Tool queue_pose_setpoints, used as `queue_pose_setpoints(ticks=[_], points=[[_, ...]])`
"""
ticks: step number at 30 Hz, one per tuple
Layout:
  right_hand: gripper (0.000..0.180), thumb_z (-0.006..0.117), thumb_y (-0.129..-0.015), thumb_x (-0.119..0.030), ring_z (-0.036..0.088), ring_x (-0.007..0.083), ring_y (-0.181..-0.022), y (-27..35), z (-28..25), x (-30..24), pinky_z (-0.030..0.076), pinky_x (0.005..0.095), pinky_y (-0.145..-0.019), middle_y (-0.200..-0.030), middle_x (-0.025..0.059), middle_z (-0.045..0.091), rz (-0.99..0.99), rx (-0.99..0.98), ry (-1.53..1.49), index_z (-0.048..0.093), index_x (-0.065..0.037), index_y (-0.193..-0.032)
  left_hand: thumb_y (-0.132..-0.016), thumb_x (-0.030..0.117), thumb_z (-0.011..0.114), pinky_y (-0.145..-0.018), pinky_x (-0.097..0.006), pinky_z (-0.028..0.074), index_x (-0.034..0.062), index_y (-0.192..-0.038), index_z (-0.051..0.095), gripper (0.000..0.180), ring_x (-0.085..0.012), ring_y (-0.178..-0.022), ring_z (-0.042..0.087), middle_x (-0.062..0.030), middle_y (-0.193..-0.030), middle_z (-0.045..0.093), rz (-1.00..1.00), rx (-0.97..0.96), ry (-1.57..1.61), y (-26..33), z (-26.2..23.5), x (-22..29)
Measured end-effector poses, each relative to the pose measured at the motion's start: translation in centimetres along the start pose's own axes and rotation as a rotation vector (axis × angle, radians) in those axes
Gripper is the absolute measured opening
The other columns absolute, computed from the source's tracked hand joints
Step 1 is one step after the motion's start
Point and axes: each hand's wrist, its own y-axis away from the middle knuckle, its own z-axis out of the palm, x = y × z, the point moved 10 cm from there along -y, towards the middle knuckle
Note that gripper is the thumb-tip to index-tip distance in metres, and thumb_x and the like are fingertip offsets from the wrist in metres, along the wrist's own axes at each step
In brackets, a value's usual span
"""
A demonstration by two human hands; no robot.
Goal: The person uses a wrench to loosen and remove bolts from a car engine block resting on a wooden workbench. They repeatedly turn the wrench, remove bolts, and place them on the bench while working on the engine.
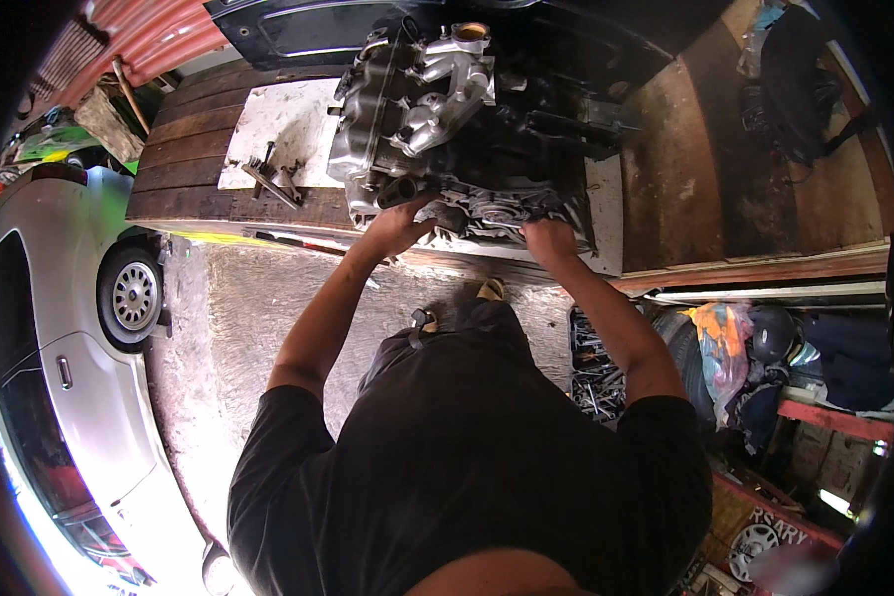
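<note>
A greasy engine (397,109) with a silver cover and a pipe-shaped metal manifold (447,104) lies on the bench before me. My left hand (399,230) rests against its near left edge, thumb and fingers apart, fingertips partly hidden by engine parts. At the near right side, my right hand (550,242) is closed in a fist. A thin bright metal piece seems to stick out of it toward the left; its kind is too small to tell. Between both hands sits the engine's dark near end (497,211), with rounded metal housings.
Loose metal parts (273,179) lie on a white board (253,124) left of the engine. A silver car (79,328) stands at the left. Many wrenches fill a tray (596,372) by my right arm, near a tire (687,363) and plastic bags (723,343).
</note>
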Motion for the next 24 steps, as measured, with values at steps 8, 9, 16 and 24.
queue_pose_setpoints(ticks=[8,9,16,24], points=[[0.022,0.055,-0.088,-0.03,0.066,0.0294,-0.073,2.7,-1.8,-0.3,0.051,0.041,-0.063,-0.078,0.012,0.067,0.146,-0.04,-0.105,0.068,-0.013,-0.092,-0.087,0.026,0.059,-0.075,-0.037,0.051,0.0148,-0.133,0.045,0.05,-0.0262,-0.08,0.068,-0.0171,-0.103,0.065,0.042,0.019,0.008,0.0,0.0,-0.3],[0.023,0.054,-0.089,-0.032,0.065,0.0302,-0.074,3.4,-1.6,0.3,0.05,0.0413,-0.064,-0.078,0.0128,0.067,0.168,-0.014,-0.16,0.068,-0.015,-0.098,-0.086,0.025,0.059,-0.076,-0.037,0.051,0.0147,-0.133,0.045,0.05,-0.0263,-0.08,0.068,-0.0171,-0.104,0.065,0.036,0.016,0.005,0.0,0.0,-0.1],[0.025,0.052,-0.092,-0.031,0.061,0.033,-0.092,6.4,9.2,4.6,0.047,0.0448,-0.074,-0.099,0.0135,0.065,0.489,-0.013,-0.634,0.061,-0.016,-0.111,-0.086,0.023,0.058,-0.075,-0.037,0.051,0.0152,-0.131,0.046,0.047,-0.0262,-0.081,0.068,-0.0155,-0.104,0.065,0.064,0.037,-0.005,0.0,-0.1,0.3],[0.022,0.053,-0.094,-0.023,0.049,0.0117,-0.061,4.6,20.8,1.1,0.041,0.0286,-0.059,-0.071,0.0015,0.052,0.451,0.056,-1.503,0.06,-0.002,-0.099,-0.086,0.02,0.058,-0.076,-0.037,0.051,0.0179,-0.13,0.047,0.046,-0.0238,-0.082,0.068,-0.0147,-0.107,0.064,0.002,-0.054,0.015,-0.2,0.3,0.6]])
